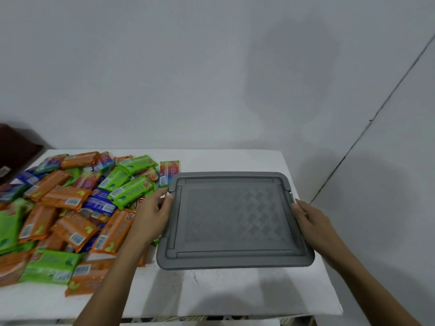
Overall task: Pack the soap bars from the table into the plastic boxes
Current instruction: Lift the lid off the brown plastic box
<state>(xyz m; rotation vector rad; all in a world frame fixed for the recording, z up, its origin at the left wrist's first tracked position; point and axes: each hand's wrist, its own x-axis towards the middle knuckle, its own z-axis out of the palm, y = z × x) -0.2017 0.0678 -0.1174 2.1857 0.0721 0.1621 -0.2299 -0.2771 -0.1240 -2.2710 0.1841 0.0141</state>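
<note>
Lid (233, 220), grey diamond-embossed plastic, held by left hand (150, 217), right hand (313, 224)

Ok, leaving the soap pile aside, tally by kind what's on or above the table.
grey lid: 1
hands: 2, left hand and right hand, each gripping a lid side
Total: 3
The soap bars overlap and run off frame, so they are left uncounted.

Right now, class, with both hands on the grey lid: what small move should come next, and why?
Probably lift the grey lid off and set it aside. The left hand and right hand grip its opposite side edges, it hides whatever is beneath, and the soap bars lie piled on the table to its left, waiting to be packed.
</note>
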